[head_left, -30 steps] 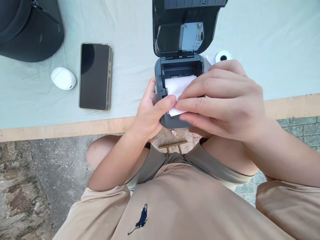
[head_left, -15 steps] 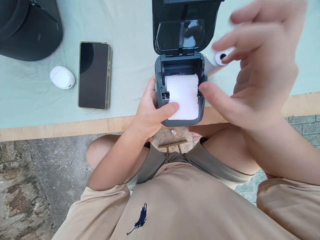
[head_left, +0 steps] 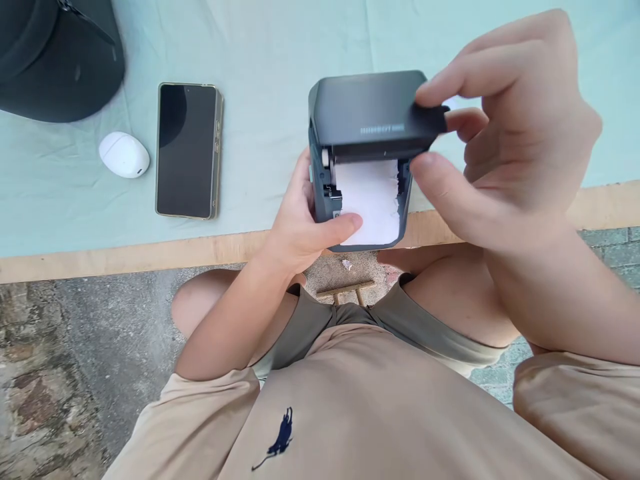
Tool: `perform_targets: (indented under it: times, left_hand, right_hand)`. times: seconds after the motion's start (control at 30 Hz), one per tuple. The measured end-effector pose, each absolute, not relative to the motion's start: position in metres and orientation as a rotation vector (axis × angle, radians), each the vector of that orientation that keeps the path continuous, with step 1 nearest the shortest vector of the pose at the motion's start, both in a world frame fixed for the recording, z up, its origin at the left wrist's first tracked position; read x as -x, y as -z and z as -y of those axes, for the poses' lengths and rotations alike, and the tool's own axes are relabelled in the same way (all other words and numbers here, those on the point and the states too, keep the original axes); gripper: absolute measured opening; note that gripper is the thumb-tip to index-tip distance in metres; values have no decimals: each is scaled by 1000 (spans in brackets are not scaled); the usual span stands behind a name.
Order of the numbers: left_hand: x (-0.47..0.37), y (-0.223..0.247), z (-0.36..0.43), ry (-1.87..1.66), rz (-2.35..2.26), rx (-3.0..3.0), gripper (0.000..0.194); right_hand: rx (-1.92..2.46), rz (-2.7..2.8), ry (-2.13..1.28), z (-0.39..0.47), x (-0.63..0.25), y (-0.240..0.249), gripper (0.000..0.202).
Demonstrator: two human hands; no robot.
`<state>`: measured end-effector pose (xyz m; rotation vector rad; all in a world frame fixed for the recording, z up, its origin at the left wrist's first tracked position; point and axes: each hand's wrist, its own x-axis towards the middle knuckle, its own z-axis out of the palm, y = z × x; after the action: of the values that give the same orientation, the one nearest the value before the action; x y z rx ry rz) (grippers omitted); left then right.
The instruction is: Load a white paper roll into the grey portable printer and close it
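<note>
A dark grey label printer (head_left: 323, 212) is held over the table's near edge by my left hand (head_left: 305, 220), fingers around its left side. My left thumb presses on the white paper (head_left: 370, 200) that comes out over the printer's front. The right edge of this paper looks ragged. The printer's lid (head_left: 370, 107) is partly lowered, its roller edge above the paper. At the lid's right corner my right hand (head_left: 520, 127) grips it between thumb and fingers. The inside of the paper compartment is mostly hidden under the lid.
Left of the printer, a phone (head_left: 187, 150) lies on the pale green cloth (head_left: 265, 60). Beside it rests a white earbud case (head_left: 125, 155). A black zipped bag (head_left: 60, 67) stands at the far left. The table's wooden edge (head_left: 125, 260) runs above my legs.
My right hand has closed on the lid, which has swung from upright down toward the printer body. The white roll behind the printer is now mostly hidden. My left hand keeps its hold.
</note>
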<state>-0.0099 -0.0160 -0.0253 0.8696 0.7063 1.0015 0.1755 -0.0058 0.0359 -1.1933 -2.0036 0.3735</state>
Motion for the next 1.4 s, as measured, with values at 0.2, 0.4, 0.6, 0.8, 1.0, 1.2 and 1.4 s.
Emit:
perform_targets:
  times: [0.2, 0.4, 0.6, 0.8, 1.0, 1.2, 1.4]
  left_hand:
    - [12, 27, 17, -1026, -683, -865, 54]
    - [11, 27, 15, -1029, -595, -818, 57]
    - [4, 16, 16, -1040, -648, -746, 49]
    - [5, 12, 19, -1001, -710, -755, 44]
    - [6, 18, 18, -1033, -591, -760, 39]
    - [6, 15, 17, -1022, -599, -752, 39]
    - [4, 18, 14, -1062, -671, -671, 40]
  right_hand:
    - [1041, 2181, -341, 4, -183, -26, 27]
    - [1154, 2074, -468, 10, -179, -30, 34]
    - [1183, 2016, -777, 17, -173, -36, 36]
    - [1173, 2014, -906, 18, -172, -32, 41]
    - [1075, 2016, -992, 12, -175, -30, 51]
    - [1160, 2023, -911, 14, -173, -31, 47]
    - [1199, 2090, -375, 18, -178, -38, 35]
